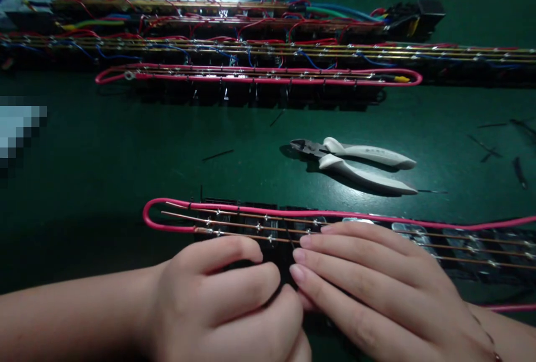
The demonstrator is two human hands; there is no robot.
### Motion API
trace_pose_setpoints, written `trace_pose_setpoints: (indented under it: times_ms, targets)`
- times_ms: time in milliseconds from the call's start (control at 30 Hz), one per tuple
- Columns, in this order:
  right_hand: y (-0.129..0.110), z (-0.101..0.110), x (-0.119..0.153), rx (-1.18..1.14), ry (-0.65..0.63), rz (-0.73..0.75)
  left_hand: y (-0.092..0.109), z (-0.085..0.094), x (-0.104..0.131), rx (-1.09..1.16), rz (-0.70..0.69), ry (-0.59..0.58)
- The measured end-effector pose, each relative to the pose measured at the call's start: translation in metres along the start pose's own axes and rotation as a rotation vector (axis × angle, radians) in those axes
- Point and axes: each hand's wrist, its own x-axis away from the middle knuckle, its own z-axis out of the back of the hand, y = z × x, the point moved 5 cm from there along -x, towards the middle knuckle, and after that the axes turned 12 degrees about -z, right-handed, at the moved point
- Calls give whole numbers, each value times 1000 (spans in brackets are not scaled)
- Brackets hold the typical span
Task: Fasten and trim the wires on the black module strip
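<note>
My left hand [234, 295] is closed, its fingers curled in front of a long black assembly [285, 211]; what lies inside them is hidden. Beside it, my right hand [368, 278] lies over the assembly with fingers stretched out and its thumb mostly hidden. A thin black strip, seemingly a cable tie [288, 234], crosses the copper-coloured rods [240, 227] and runs down between my hands. Shiny solder spots dot these rods. A thick red cable [153, 214] loops round the assembly's left end and runs along its far edge, tied on with black ties.
White-handled diagonal cutters [355, 163] lie beyond my hands, jaws to the left. Black offcuts [218, 155] are scattered on the green table [125, 144]. A similar assembly with a looped red cable [259, 80] lies farther back, before several wired strips [268, 49].
</note>
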Motion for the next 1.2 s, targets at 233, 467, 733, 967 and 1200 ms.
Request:
trace_pose_setpoints:
  times_ms: [233, 467, 733, 967, 1200]
  targets:
    - [1, 11, -14, -89, -11, 23, -14, -6, -4, 107, -538, -153]
    - [6, 18, -22, -219, 4, -64, -27, -4, -17, 140, -595, -159]
    - [6, 9, -22, -147, -18, -53, -27, -4, -26, 190, -550, -166]
    - [5, 5, -21, -73, -16, -58, -32, 4, -24, 128, -461, -25]
    - [3, 4, -23, 22, -20, -63, -45, -10, -26, -226, -183, -208]
